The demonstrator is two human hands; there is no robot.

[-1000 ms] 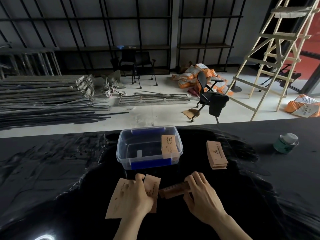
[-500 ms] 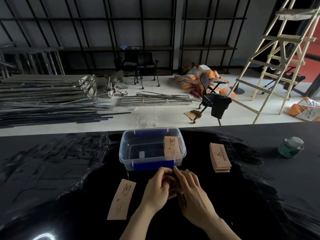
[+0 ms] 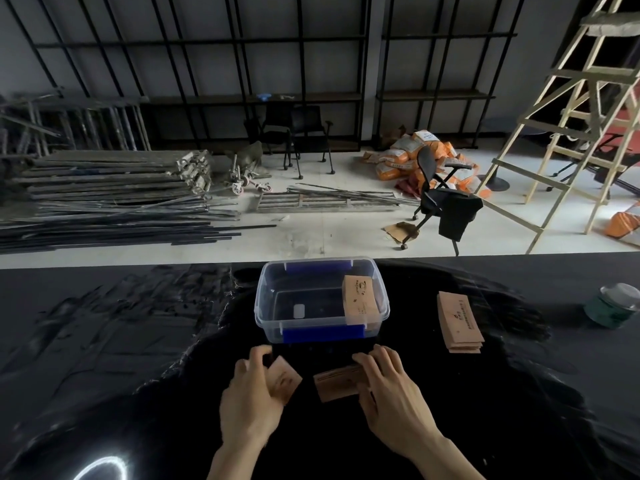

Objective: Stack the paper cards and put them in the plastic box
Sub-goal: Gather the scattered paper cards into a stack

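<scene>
A clear plastic box (image 3: pixel 266 306) with blue latches stands on the black table, and a pile of brown paper cards (image 3: pixel 358 299) leans inside its right end. In front of the box, my left hand (image 3: pixel 251 400) holds a single brown card (image 3: pixel 285 377). My right hand (image 3: pixel 391 393) grips a small stack of brown cards (image 3: pixel 337 382) lying on the table. The two hands are a short way apart. A further stack of cards (image 3: pixel 457 320) lies to the right of the box.
A green can with a pale lid (image 3: pixel 611 304) stands at the table's far right. Beyond the table's far edge are metal bars on the floor, an office chair (image 3: pixel 440 195) and a wooden ladder (image 3: pixel 568 112).
My hands, joined in front of the box half a second ago, have parted. The loose card that lay on the table at the left is gone from there; my left hand now holds a card.
</scene>
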